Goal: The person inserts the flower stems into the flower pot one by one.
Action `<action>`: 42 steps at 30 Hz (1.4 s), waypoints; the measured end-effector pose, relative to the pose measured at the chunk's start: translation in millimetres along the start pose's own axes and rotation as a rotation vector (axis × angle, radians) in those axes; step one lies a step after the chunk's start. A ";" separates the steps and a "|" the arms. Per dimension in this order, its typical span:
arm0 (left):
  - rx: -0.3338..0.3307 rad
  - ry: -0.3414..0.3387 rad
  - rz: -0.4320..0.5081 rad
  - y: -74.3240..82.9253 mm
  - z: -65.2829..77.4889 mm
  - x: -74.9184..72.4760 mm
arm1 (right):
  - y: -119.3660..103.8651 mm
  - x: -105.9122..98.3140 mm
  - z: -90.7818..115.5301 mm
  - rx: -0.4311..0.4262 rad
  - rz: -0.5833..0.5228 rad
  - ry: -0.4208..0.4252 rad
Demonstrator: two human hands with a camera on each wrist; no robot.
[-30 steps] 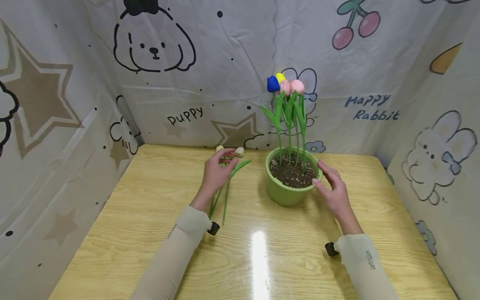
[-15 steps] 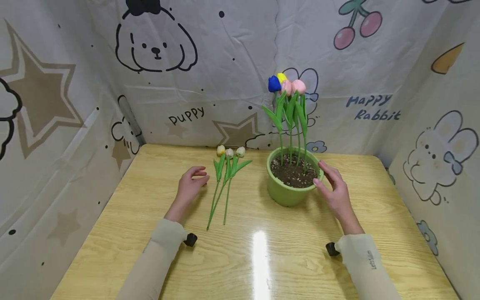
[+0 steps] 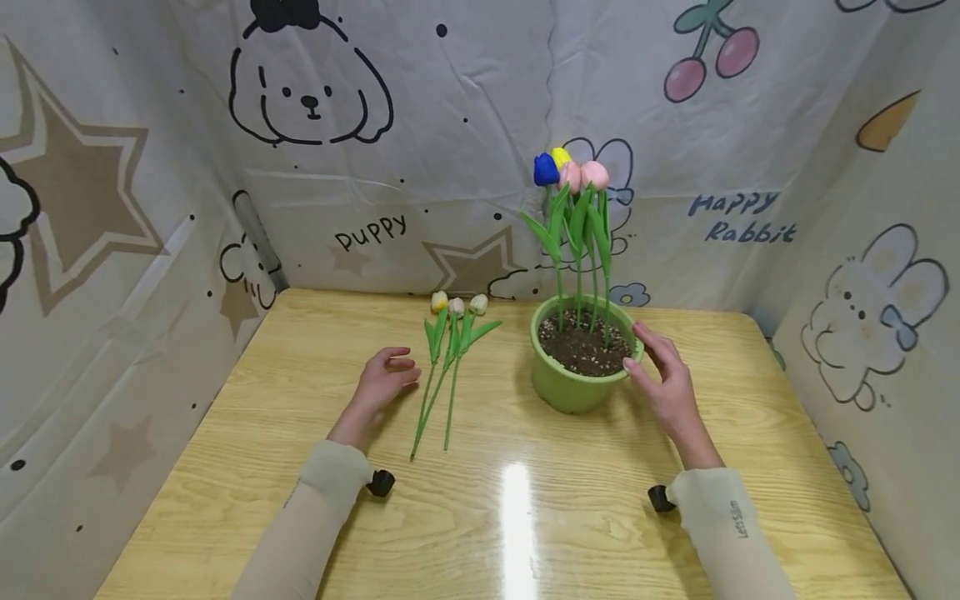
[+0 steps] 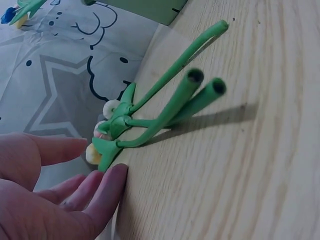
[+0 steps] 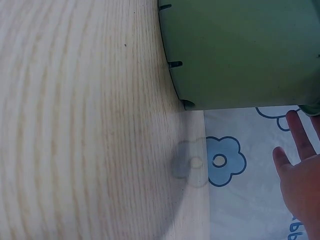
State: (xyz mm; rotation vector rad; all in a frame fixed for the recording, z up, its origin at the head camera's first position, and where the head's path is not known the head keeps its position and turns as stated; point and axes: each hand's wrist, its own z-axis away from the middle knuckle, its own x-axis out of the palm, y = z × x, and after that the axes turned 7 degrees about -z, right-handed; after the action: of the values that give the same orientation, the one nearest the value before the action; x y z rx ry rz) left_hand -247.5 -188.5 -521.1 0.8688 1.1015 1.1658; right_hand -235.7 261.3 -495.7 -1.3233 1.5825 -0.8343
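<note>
Nearest on my head feed are two pale sleeves [image 3: 300, 525], each with a small black fitting [image 3: 381, 482] at the cuff, over a wood-grain table [image 3: 585, 517]. Past the cuffs, I have the left hand [image 3: 382, 383] with its fingers loosely bent and the thumb apart from them; it holds nothing and lies just left of the loose tulips [image 3: 453, 343]. The right hand [image 3: 667, 383] has its fingers and thumb spread, fairly straight, touching the right side of the pot's rim without wrapping round it.

The three tulips lie side by side on the table between the left hand and the pot [image 3: 570, 392], hollow stem ends toward me, heads away. The two left stems come together near their ends; the third lies apart. The heads are yellow-and-white, pinkish and white. The green pot stands upright, filled with soil [image 3: 581, 354], and in it I count four upright tulips: blue [image 3: 546, 170], yellow [image 3: 561, 157] and two pink [image 3: 595, 176]. Behind everything hangs a printed cloth [image 3: 480, 83].
</note>
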 end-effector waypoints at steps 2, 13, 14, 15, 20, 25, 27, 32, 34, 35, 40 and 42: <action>0.004 -0.025 0.021 0.0 -0.2 1.7 | 0.1 -0.1 0.1 -0.004 -0.003 0.005; -0.009 -0.004 -0.106 -1.3 -0.5 14.9 | -3.0 0.9 1.1 -0.009 -0.010 0.002; -0.001 0.002 -0.117 -1.8 -1.0 15.9 | -3.1 0.9 0.8 -0.011 -0.009 0.003; 0.007 0.010 -0.127 -2.3 -1.5 16.8 | -2.9 0.7 0.5 -0.012 -0.010 0.005; 0.021 0.035 -0.150 -4.5 -2.9 21.1 | -0.9 -0.3 -1.1 -0.019 -0.009 0.002; 0.043 0.050 -0.187 -5.1 -1.2 24.1 | -1.4 0.3 0.3 -0.011 -0.008 0.001; 0.052 0.056 -0.213 -5.0 -0.1 25.3 | -1.6 0.7 0.6 -0.012 -0.009 0.000; 0.069 0.090 -0.279 -3.3 3.9 26.3 | -2.9 2.0 0.8 -0.014 -0.023 -0.003; 0.076 0.102 -0.309 -2.4 5.7 26.1 | -3.2 2.3 0.8 -0.015 -0.026 0.000; 0.080 0.106 -0.326 -1.9 6.2 26.0 | -3.0 2.2 0.6 -0.017 -0.026 0.001; 0.095 0.121 -0.417 -1.2 4.7 25.3 | -2.0 1.5 0.6 -0.022 -0.028 0.004; 0.099 0.131 -0.440 -1.8 3.6 24.8 | -1.7 1.4 0.9 -0.018 -0.031 0.004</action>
State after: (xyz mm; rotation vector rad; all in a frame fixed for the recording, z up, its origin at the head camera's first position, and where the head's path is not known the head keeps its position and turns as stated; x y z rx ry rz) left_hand -242.8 -164.5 -526.8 0.5878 1.3844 0.8135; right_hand -234.3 259.5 -494.8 -1.3633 1.5795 -0.8433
